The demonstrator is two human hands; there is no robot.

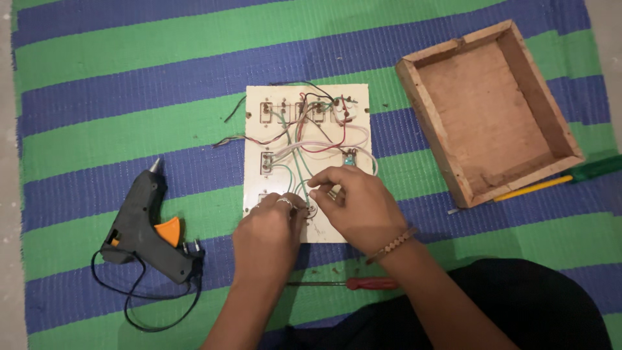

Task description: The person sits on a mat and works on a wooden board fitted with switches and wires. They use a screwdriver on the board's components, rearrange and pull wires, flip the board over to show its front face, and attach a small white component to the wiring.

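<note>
A white board (308,162) lies flat on a green-and-blue striped mat (129,58), back side up, with a tangle of wires (304,146) — red, green, white, black — running between small switch fittings fixed in a row near its far edge and a few more lower down. Both hands work at the near end of the board, close together and almost touching.

The left hand (265,236) rests on the board's lower left part, a ring on one finger, fingers curled down onto the surface; whether they pinch anything I cannot tell. The right hand (356,207), with a beaded bracelet at the wrist, comes in from the right, its thumb and forefinger pinched together just above the board where the green wires end — they seem to grip a wire end or a small part, too small to tell which.

Left of the board lies a black glue gun (146,223) with an orange trigger, nozzle pointing away, its black cord looped on the mat. A red-handled screwdriver (353,283) lies just near of the board, under the right forearm. To the right, well apart, sits an empty wooden box (421,87), tilted, and beside it a yellow pencil (534,188) and a green-handled tool (596,166).
</note>
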